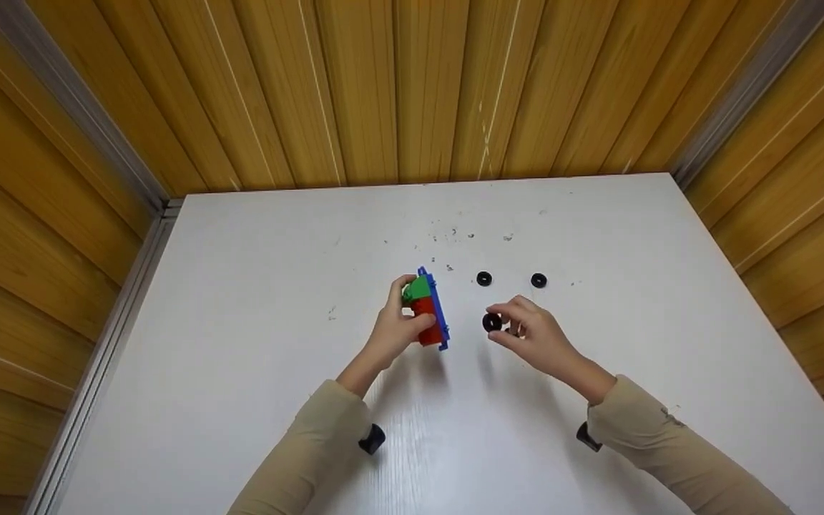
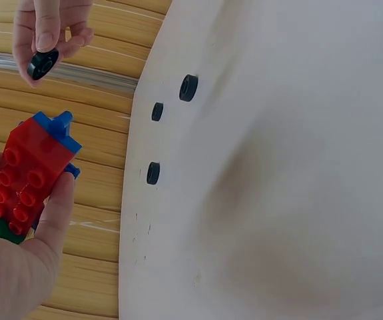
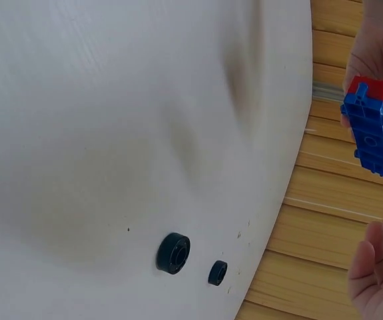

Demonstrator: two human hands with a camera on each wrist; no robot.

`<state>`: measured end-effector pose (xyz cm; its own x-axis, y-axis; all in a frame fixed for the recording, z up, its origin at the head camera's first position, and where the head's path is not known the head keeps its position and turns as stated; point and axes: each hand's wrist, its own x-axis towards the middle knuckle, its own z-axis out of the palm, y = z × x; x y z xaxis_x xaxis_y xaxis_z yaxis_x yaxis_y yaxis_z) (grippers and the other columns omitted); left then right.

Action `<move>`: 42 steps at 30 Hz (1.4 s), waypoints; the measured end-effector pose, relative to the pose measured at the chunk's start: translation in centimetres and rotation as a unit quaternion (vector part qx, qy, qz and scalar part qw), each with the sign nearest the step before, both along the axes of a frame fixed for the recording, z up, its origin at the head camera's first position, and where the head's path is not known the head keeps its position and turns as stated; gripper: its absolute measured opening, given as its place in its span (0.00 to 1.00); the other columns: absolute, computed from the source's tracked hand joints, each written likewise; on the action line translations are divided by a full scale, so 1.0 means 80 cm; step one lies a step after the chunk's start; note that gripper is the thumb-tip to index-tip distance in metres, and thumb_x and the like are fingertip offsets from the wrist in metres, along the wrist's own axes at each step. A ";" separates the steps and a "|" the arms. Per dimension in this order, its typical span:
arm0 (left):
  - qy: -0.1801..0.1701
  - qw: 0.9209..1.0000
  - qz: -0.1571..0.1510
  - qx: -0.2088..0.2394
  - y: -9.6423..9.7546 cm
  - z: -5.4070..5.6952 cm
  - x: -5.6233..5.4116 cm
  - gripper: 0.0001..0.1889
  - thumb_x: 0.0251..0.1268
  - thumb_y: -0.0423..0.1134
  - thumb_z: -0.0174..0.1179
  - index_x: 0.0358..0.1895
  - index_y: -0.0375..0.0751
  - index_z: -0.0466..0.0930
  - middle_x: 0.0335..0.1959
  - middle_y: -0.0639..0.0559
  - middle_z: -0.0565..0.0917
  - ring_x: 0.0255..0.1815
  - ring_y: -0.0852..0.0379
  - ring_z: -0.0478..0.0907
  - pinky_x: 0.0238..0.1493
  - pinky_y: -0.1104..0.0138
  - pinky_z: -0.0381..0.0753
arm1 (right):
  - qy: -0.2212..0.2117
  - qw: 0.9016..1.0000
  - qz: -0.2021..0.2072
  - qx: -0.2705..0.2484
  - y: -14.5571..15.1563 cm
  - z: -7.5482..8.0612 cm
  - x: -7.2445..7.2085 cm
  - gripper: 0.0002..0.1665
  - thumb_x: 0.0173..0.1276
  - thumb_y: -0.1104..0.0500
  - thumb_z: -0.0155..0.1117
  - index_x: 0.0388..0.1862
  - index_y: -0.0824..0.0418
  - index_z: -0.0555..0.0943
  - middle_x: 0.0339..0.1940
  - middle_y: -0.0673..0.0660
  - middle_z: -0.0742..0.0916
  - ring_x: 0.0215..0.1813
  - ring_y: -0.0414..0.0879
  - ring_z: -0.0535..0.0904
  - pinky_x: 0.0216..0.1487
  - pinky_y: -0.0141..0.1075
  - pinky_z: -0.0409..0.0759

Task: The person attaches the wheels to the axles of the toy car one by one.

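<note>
My left hand [image 1: 392, 327] grips a toy block vehicle [image 1: 424, 309] above the white table. It has a red studded brick [image 2: 28, 180], a green block [image 2: 2, 227] at one end and a blue chassis [image 3: 370, 133] with small axle stubs along its sides. No wheel sits on the stubs that show in the right wrist view. A short way to the right, my right hand [image 1: 537, 337] pinches a black toy wheel [image 2: 42, 65] between thumb and fingers. That wheel is raised off the table, apart from the chassis, which is turned towards it.
Three more black wheels lie on the white table [image 1: 240, 272]: a left one [image 1: 483, 279], a right one [image 1: 539, 280], and a nearer one [image 2: 188, 87] mostly covered by my right hand in the head view. Wood-patterned walls [image 1: 398, 86] enclose the table's back and sides.
</note>
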<state>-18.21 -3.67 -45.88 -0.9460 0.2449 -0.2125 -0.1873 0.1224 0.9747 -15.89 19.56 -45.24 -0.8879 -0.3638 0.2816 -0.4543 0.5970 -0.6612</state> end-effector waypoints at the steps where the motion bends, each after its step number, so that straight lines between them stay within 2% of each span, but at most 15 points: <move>1: 0.000 1.000 0.000 0.001 0.001 -0.005 -0.002 0.36 0.53 0.36 0.57 0.64 0.55 0.49 0.58 0.39 0.65 0.47 0.45 0.74 0.41 0.58 0.79 | 0.001 1.000 0.002 0.000 -0.001 0.000 0.001 0.19 0.52 0.59 0.66 0.44 0.61 0.78 0.30 0.50 0.78 0.27 0.35 0.70 0.25 0.27 0.71; 9: 0.015 1.000 0.001 0.001 0.006 -0.011 0.001 0.35 0.51 0.36 0.56 0.63 0.53 0.50 0.55 0.38 0.69 0.42 0.47 0.78 0.40 0.59 0.80 | 0.030 0.999 0.023 0.003 -0.009 0.002 0.007 0.18 0.52 0.59 0.66 0.43 0.62 0.79 0.27 0.49 0.78 0.25 0.35 0.69 0.25 0.26 0.71; 16: 0.015 1.000 -0.006 -0.005 0.010 -0.009 0.006 0.36 0.52 0.37 0.58 0.63 0.54 0.50 0.58 0.39 0.67 0.45 0.46 0.77 0.42 0.58 0.79 | 0.032 0.999 0.036 0.019 -0.017 0.005 0.015 0.19 0.52 0.59 0.66 0.44 0.61 0.78 0.28 0.49 0.79 0.29 0.45 0.74 0.28 0.29 0.74; 18: 0.016 1.000 -0.010 -0.010 0.011 -0.001 0.010 0.36 0.52 0.37 0.58 0.64 0.53 0.49 0.59 0.39 0.66 0.46 0.45 0.76 0.43 0.57 0.79 | 0.032 0.998 0.039 0.023 -0.019 0.005 0.017 0.19 0.52 0.59 0.66 0.44 0.61 0.78 0.29 0.49 0.79 0.30 0.45 0.74 0.29 0.30 0.75; 24: 0.023 0.999 -0.017 -0.017 0.011 0.032 0.027 0.35 0.53 0.34 0.56 0.64 0.48 0.49 0.59 0.37 0.66 0.47 0.44 0.76 0.43 0.58 0.79 | 0.042 0.998 0.040 0.036 -0.023 0.007 0.020 0.20 0.51 0.59 0.66 0.45 0.59 0.78 0.29 0.49 0.79 0.31 0.36 0.71 0.30 0.26 0.75; 33: 0.026 0.999 -0.032 -0.010 0.015 0.034 0.033 0.35 0.54 0.35 0.56 0.64 0.48 0.49 0.59 0.37 0.65 0.47 0.43 0.76 0.42 0.58 0.79 | 0.044 0.998 0.045 0.023 -0.030 0.007 0.025 0.19 0.52 0.59 0.66 0.45 0.60 0.78 0.29 0.50 0.79 0.30 0.46 0.74 0.29 0.33 0.77; 42: 0.031 0.999 -0.035 -0.016 0.017 0.037 0.036 0.35 0.54 0.35 0.56 0.64 0.48 0.49 0.60 0.36 0.66 0.47 0.43 0.76 0.43 0.58 0.78 | 0.042 0.998 0.039 0.023 -0.034 0.009 0.028 0.20 0.52 0.58 0.66 0.45 0.61 0.78 0.29 0.50 0.80 0.29 0.42 0.74 0.28 0.27 0.75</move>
